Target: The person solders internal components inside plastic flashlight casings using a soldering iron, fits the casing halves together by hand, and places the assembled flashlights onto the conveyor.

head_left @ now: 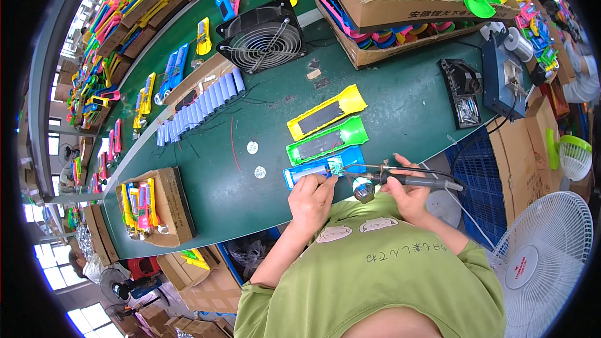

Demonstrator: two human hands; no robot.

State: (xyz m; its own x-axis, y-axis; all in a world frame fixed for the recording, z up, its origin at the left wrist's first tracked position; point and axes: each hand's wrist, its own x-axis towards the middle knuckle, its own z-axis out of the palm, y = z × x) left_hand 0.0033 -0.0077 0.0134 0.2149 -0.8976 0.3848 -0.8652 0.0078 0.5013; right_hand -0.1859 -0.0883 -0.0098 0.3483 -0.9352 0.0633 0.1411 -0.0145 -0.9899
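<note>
My right hand point(408, 191) grips a soldering iron point(413, 180) with its tip pointing left at a small green circuit board point(335, 164) in a blue plastic shell point(322, 167). My left hand point(311, 199) rests at the near edge of that shell, fingers pinched on something thin at the board; what it is I cannot tell. A green shell point(327, 140) and a yellow shell point(327, 112) lie side by side just beyond the blue one on the green table point(263, 194).
A black fan point(261, 35) stands at the back. A row of light blue battery cells point(200, 105) lies left. Cardboard boxes of coloured shells point(400, 0) sit at the back right. A soldering station point(504, 72), black tray point(462, 92), small parts box point(153, 206) and white floor fan point(541, 256) surround me.
</note>
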